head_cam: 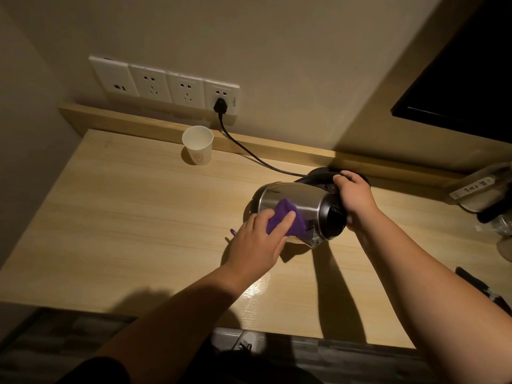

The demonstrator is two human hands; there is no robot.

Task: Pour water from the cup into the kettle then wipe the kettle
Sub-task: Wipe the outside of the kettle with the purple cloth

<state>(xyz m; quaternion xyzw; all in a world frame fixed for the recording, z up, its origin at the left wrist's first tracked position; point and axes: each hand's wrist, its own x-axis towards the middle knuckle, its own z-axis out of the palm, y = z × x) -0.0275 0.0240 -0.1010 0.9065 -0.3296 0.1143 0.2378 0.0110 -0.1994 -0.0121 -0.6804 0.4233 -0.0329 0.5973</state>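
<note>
Your right hand [353, 196] grips the kettle [293, 206] by its handle; your left hand [256, 239] fingers pinch the cloth [371, 217]. Steel's probably slick and water-heavy: hold the handle firmly.

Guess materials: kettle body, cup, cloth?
Kettle: body looks like polished steel, mirror reflections; lid and handle seem black plastic.
Cup: likely paper, matte white, thin rim, faint printed logo.
Cloth under the left hand: soft purple fabric, possibly microfiber.
</note>
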